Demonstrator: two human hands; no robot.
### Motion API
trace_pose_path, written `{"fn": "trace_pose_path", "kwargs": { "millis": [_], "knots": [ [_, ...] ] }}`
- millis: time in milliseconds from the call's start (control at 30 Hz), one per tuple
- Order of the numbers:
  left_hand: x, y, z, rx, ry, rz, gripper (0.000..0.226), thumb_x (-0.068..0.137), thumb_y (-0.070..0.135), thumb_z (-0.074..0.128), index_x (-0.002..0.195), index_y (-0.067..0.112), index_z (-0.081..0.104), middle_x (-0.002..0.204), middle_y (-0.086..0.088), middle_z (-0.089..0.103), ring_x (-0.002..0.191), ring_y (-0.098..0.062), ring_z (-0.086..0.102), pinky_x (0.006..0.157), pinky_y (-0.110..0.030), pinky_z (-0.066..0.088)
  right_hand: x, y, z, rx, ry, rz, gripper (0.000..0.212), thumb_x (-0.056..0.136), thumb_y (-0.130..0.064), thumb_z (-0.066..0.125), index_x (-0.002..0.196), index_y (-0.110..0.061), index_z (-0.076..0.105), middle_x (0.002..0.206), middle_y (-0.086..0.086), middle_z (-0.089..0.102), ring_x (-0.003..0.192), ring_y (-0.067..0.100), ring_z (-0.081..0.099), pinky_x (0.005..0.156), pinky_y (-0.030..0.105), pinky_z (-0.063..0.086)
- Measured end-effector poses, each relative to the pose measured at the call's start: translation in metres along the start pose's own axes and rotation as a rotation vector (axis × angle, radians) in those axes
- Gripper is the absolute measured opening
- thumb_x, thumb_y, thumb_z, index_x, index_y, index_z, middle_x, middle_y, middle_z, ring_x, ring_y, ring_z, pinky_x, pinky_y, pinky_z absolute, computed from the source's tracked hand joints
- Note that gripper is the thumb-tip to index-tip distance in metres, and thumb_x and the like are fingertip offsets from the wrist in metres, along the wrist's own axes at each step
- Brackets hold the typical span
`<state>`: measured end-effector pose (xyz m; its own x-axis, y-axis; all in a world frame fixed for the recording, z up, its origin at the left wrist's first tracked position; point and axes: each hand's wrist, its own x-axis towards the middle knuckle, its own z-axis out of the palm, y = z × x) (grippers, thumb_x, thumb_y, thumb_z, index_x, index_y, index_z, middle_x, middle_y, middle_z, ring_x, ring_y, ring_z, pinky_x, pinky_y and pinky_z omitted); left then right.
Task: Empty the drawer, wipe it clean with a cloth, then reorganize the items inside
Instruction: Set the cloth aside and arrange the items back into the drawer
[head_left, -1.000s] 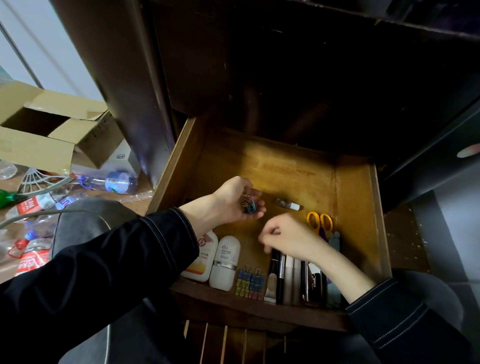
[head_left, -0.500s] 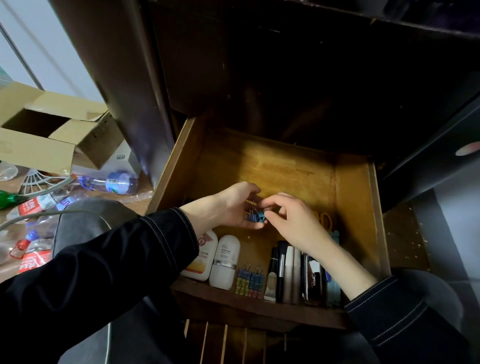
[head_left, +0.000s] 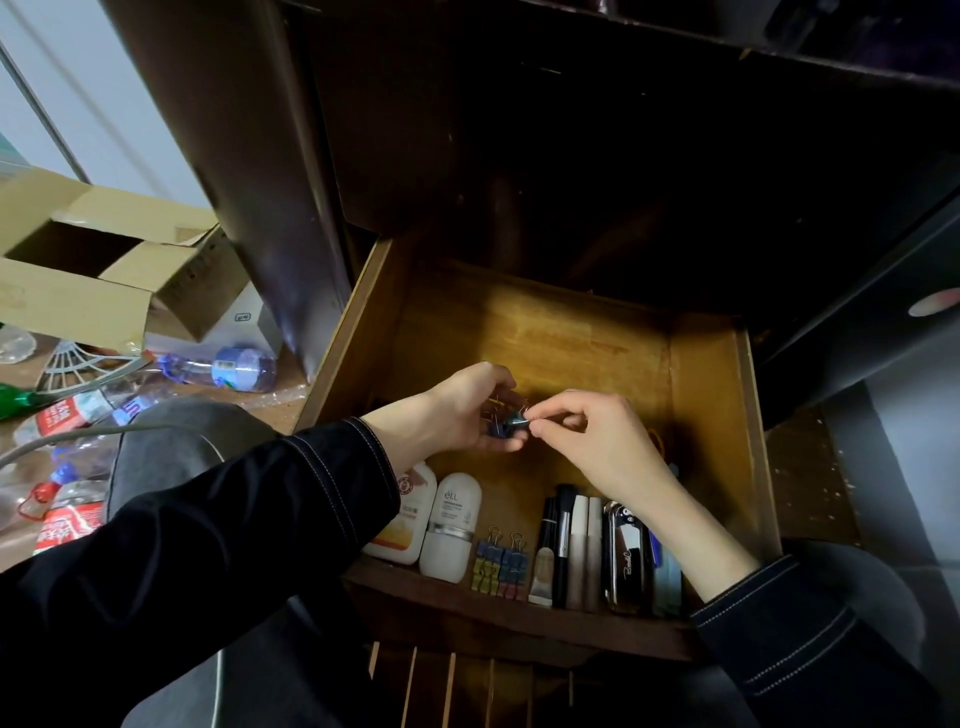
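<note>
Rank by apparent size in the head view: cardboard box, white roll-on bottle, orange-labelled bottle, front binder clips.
1. cardboard box.
2. white roll-on bottle and orange-labelled bottle: unranked, the sleeve hides part of the latter.
3. front binder clips, smallest.

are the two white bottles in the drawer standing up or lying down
Lying down: both white bottles rest flat on the drawer floor, side by side, labels facing up.

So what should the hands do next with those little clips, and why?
Probably the right hand should pull the blue clip it pinches from the loose clips held in the left hand and set it by the row of clips at the drawer front, where others lie tidy.
</note>
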<state>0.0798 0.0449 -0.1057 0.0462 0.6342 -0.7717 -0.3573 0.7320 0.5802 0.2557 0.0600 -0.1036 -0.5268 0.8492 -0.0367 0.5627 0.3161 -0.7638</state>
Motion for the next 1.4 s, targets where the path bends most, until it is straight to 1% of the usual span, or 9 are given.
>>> {"fn": "trace_pose_path", "kwargs": {
  "millis": [167, 267, 300, 400, 500, 667, 1267, 1333, 1400],
  "knots": [
    [0.006, 0.001, -0.006, -0.073, 0.138, 0.061, 0.016, 0.098, 0.016, 0.049, 0.098, 0.003, 0.059, 0.099, -0.018, 0.056, 0.080, -0.030, 0.060, 0.052, -0.035, 0.057, -0.001, -0.002, 0.001, 0.072, 0.029, 0.008, 0.006, 0.089, -0.023, 0.073, 0.088, -0.028, 0.075, 0.083, -0.023, 0.071, 0.072, -0.003, 0.063, 0.061, 0.013, 0.050],
    [0.010, 0.002, -0.008, -0.099, 0.182, 0.105, 0.014, 0.094, 0.011, 0.050, 0.102, 0.002, 0.057, 0.089, -0.016, 0.056, 0.071, -0.030, 0.060, 0.051, -0.034, 0.056, -0.002, 0.001, 0.008, -0.001, -0.136, 0.049, 0.009, 0.091, -0.024, 0.071, 0.083, -0.028, 0.073, 0.066, -0.027, 0.065, 0.057, -0.007, 0.057, 0.052, 0.009, 0.041],
    [0.011, 0.003, -0.008, -0.100, 0.185, 0.111, 0.014, 0.093, 0.010, 0.050, 0.103, 0.002, 0.057, 0.087, -0.016, 0.056, 0.070, -0.030, 0.059, 0.052, -0.035, 0.056, -0.003, 0.001, 0.012, -0.058, -0.217, 0.059, 0.010, 0.090, -0.024, 0.070, 0.081, -0.028, 0.073, 0.070, -0.025, 0.065, 0.062, -0.006, 0.058, 0.057, 0.010, 0.043],
    [0.011, 0.002, -0.007, -0.091, 0.171, 0.098, 0.013, 0.093, 0.010, 0.050, 0.099, 0.002, 0.059, 0.086, -0.016, 0.058, 0.070, -0.030, 0.060, 0.053, -0.035, 0.057, -0.005, 0.004, 0.025, -0.206, -0.405, 0.090, 0.009, 0.088, -0.027, 0.071, 0.079, -0.027, 0.073, 0.088, -0.015, 0.067, 0.084, 0.001, 0.061, 0.081, 0.036, 0.055],
    [0.012, 0.001, -0.007, -0.089, 0.152, 0.097, 0.014, 0.093, 0.010, 0.050, 0.100, 0.002, 0.059, 0.090, -0.017, 0.058, 0.073, -0.031, 0.062, 0.055, -0.036, 0.058, -0.007, 0.005, 0.034, -0.247, -0.501, 0.105, 0.010, 0.087, -0.028, 0.069, 0.084, -0.021, 0.076, 0.087, -0.008, 0.071, 0.083, 0.011, 0.066, 0.080, 0.046, 0.056],
    [0.010, 0.001, -0.006, -0.087, 0.127, 0.081, 0.017, 0.095, 0.011, 0.048, 0.105, 0.001, 0.057, 0.094, -0.019, 0.057, 0.075, -0.032, 0.061, 0.061, -0.040, 0.056, -0.009, 0.007, 0.041, -0.254, -0.564, 0.097, 0.015, 0.086, -0.029, 0.068, 0.085, -0.016, 0.076, 0.087, 0.001, 0.073, 0.083, 0.020, 0.068, 0.079, 0.050, 0.057],
    [0.010, 0.000, -0.004, -0.074, 0.084, 0.052, 0.019, 0.097, 0.014, 0.046, 0.108, 0.002, 0.057, 0.103, -0.021, 0.061, 0.078, -0.032, 0.061, 0.066, -0.040, 0.056, -0.012, 0.010, 0.048, -0.285, -0.651, 0.110, 0.030, 0.088, -0.034, 0.064, 0.089, -0.005, 0.073, 0.092, 0.014, 0.072, 0.085, 0.032, 0.067, 0.075, 0.051, 0.055],
    [0.009, 0.000, -0.003, -0.071, 0.091, 0.051, 0.019, 0.097, 0.013, 0.044, 0.107, 0.002, 0.056, 0.101, -0.021, 0.062, 0.077, -0.031, 0.061, 0.065, -0.039, 0.054, -0.009, 0.012, 0.046, -0.313, -0.613, 0.165, 0.029, 0.089, -0.035, 0.063, 0.086, -0.009, 0.073, 0.086, 0.011, 0.073, 0.072, 0.021, 0.067, 0.063, 0.044, 0.052],
    [0.009, 0.001, -0.002, -0.072, 0.097, 0.052, 0.021, 0.098, 0.012, 0.041, 0.106, 0.001, 0.056, 0.098, -0.022, 0.063, 0.075, -0.031, 0.060, 0.063, -0.038, 0.052, -0.003, 0.014, 0.036, -0.315, -0.453, 0.254, 0.028, 0.094, -0.032, 0.060, 0.080, -0.012, 0.072, 0.073, 0.002, 0.073, 0.049, 0.000, 0.056, 0.051, 0.029, 0.043]
  ]
}}
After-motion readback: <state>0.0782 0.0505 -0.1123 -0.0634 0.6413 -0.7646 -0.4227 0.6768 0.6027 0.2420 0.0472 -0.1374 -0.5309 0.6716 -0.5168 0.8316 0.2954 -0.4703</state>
